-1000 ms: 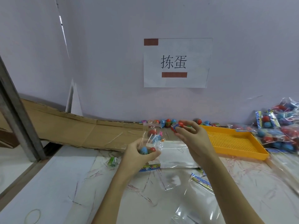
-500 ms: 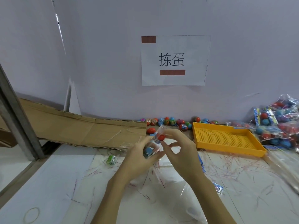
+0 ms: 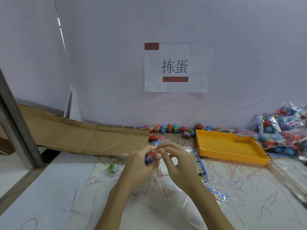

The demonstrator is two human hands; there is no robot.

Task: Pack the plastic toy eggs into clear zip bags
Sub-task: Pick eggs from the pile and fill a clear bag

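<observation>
A flattened brown cardboard sheet (image 3: 86,136) lies at the left of the white worktop (image 3: 49,188). At centre, the left hand (image 3: 141,165) grips a small clear zip bag (image 3: 155,152) holding a red and blue plastic toy egg (image 3: 150,157), while the right hand (image 3: 177,161) pinches the bag's top edge. Loose eggs (image 3: 169,128) line the wall behind. Farther right sits an orange perforated plastic tray (image 3: 230,146), then a pile of filled bags (image 3: 285,131).
</observation>
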